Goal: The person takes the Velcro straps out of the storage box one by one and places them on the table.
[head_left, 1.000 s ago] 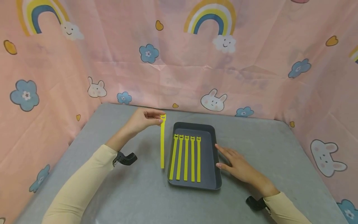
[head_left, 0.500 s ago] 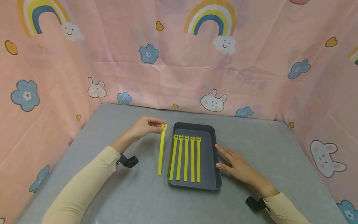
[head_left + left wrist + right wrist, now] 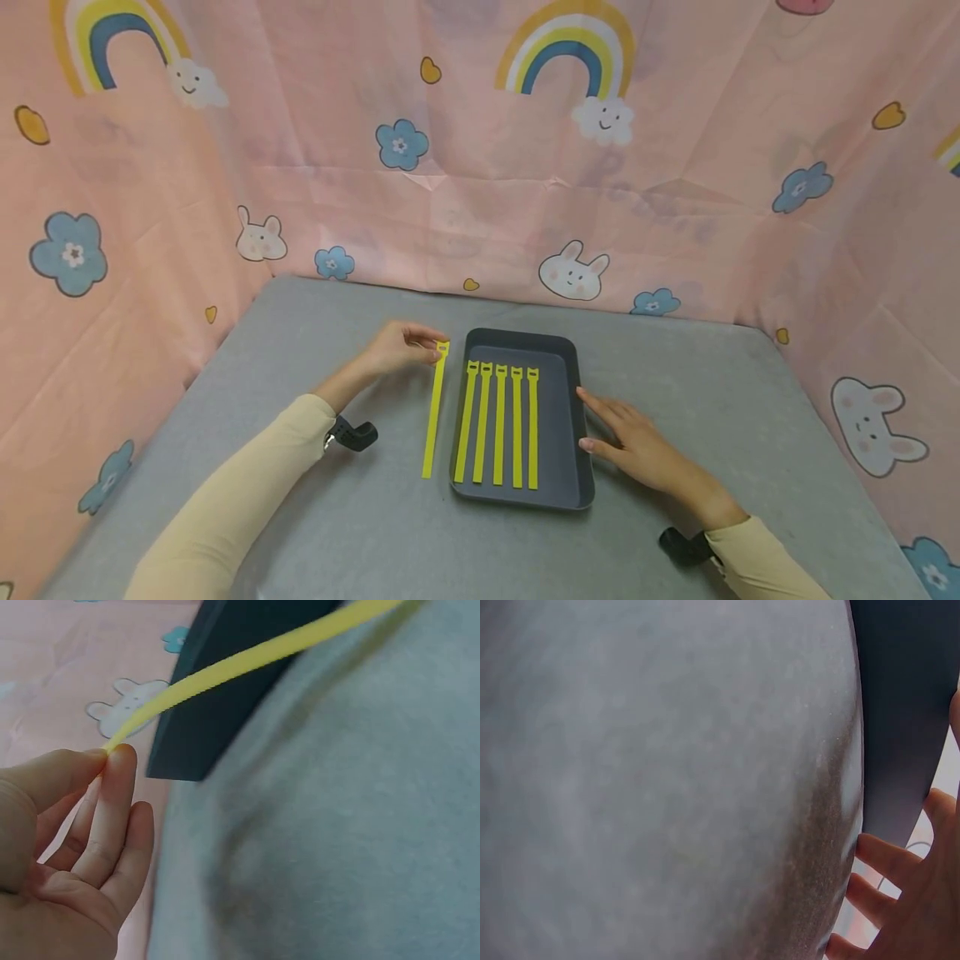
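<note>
Between thumb and index finger, my left hand (image 3: 399, 348) pinches the slotted head of a yellow cable tie (image 3: 434, 421), a flat hook-and-loop style strap. It hangs just left of the dark grey tray (image 3: 558, 467), its tail slanting toward me. In the left wrist view the strap (image 3: 247, 664) bows past the tray's outer wall (image 3: 202, 727). Several matching yellow straps (image 3: 499, 433) lie side by side inside the tray, heads at the far end. My right hand (image 3: 637, 442) rests its extended fingertips against the tray's right side, also seen in the right wrist view, where the fingers (image 3: 889, 862) touch the wall.
A grey cloth-like surface (image 3: 360, 517) covers the table. Pink curtain (image 3: 465, 217) with rainbows, flowers and rabbits encloses the back and both sides. A black wrist device (image 3: 356, 435) sits at the left wrist, another black device (image 3: 684, 546) at the right.
My left hand has come lower and slightly nearer with the pinched cable tie, whose tail has swung a little to the left. The right hand and the tray stay in place.
</note>
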The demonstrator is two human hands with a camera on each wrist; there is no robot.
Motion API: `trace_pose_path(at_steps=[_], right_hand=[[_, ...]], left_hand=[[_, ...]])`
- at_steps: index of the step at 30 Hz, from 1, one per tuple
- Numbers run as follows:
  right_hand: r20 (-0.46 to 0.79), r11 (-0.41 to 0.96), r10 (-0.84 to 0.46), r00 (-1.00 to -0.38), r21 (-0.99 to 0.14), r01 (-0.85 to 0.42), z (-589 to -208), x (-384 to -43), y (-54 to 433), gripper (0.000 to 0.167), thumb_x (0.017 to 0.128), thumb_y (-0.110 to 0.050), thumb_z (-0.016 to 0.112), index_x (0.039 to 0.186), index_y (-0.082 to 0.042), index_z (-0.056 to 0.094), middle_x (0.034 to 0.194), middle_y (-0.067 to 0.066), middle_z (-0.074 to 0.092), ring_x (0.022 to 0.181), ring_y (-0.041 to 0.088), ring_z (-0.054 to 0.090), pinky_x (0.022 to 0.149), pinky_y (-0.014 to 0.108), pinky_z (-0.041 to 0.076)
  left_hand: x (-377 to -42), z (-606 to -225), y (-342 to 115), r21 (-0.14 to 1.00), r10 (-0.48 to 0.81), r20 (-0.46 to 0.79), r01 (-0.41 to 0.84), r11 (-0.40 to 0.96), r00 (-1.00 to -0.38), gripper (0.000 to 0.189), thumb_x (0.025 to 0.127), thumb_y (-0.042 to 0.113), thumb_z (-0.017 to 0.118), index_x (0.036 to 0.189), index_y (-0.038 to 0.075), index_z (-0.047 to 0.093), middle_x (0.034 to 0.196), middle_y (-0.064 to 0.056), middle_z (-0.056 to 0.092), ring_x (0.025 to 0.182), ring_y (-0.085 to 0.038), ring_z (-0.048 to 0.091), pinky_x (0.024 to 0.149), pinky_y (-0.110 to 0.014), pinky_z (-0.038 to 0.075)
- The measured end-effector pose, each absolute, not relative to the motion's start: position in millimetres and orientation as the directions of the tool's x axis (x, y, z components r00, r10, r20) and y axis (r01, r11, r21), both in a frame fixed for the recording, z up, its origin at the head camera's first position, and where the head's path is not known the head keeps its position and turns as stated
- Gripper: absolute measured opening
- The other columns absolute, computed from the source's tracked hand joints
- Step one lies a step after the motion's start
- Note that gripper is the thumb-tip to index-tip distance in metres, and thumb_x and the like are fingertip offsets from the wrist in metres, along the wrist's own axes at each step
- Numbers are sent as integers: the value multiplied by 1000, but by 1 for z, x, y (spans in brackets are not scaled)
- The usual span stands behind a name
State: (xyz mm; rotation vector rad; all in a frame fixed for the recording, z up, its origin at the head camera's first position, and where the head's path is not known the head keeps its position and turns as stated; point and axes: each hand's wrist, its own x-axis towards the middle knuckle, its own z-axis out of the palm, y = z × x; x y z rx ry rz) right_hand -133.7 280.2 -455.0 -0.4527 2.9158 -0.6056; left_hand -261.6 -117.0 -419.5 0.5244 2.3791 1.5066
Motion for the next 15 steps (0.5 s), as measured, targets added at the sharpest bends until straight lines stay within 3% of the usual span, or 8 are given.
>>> trace_pose_path(at_steps=[5, 15], right_hand=[[-61, 876, -315, -947, -403, -265, -455, -133, 280, 77, 94, -59, 55, 158, -38, 18, 158, 16, 37, 144, 47, 32, 107, 77, 23], [-53, 872, -318, -947, -409, -270, -456, -134, 281, 77, 94, -59, 55, 158, -38, 18, 158, 16, 36, 143, 47, 32, 107, 77, 23]], left_hand=[[-265, -432, -113, 889, 458, -11, 201, 411, -889, 30, 91, 10, 69, 121, 7, 71, 103, -13, 74, 86, -14, 73, 77, -26, 53], [-271, -447, -108, 891, 454, 11, 214, 400, -891, 29, 91, 8, 69, 119, 8, 72, 101, -13, 74, 82, -11, 72, 71, -26, 53]])
